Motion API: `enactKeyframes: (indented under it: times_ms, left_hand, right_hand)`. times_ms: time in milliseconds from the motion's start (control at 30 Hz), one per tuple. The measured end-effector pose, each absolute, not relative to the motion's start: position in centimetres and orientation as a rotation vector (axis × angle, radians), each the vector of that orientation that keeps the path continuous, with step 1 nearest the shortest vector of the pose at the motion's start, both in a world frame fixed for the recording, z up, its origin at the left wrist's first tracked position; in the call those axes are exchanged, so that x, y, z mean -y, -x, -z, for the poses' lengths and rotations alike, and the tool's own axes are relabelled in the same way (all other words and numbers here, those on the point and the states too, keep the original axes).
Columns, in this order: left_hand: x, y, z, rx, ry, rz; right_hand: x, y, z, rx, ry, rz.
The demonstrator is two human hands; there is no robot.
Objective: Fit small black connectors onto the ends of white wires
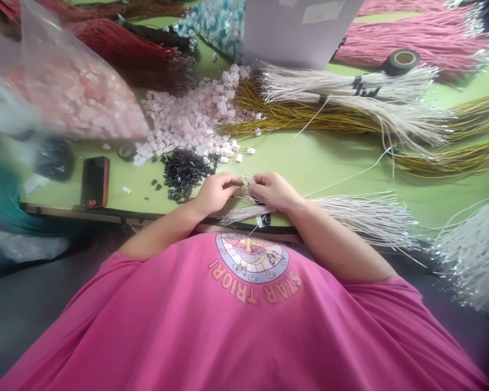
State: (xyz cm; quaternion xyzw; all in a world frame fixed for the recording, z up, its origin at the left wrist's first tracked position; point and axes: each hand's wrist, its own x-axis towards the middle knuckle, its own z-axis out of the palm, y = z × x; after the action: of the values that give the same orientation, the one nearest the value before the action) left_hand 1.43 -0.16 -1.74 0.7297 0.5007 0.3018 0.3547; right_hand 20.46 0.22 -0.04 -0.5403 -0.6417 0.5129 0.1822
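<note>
My left hand point(218, 191) is closed in a pinch at the table's front edge, with a small black connector point(239, 184) just showing at its fingertips. Facing it, my right hand point(274, 190) is closed around several thin white wires point(248, 178), whose ends stick up between the two hands. Beneath the right hand and forearm lies a bundle of white wires point(358, 212), bound with black tape. Left of my left hand is a pile of small black connectors point(185, 171). Behind that spreads a heap of white connectors point(195, 111).
A phone point(94, 182) lies at the left, below a clear bag of pinkish connectors point(85, 103). Bundles of white wires point(330, 84), yellow wires point(301, 117) and pink wires point(411, 38) lie at the back, with a tape roll point(403, 61) and a grey bin point(293, 38).
</note>
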Motion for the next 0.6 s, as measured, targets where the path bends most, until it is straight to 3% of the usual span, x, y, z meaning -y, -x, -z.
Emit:
enactKeyframes:
  times_ms: [433, 600]
  left_hand:
    - [0.3, -1.7, 2.1, -1.182, -2.018, -0.708]
    - [0.6, -0.5, 0.2, -1.227, -2.181, -0.489]
  right_hand:
    - [0.1, -19.9, 0.5, 1.917, 1.55, -1.287]
    - [0.1, -20.3, 0.1, 1.743, 1.581, -1.367]
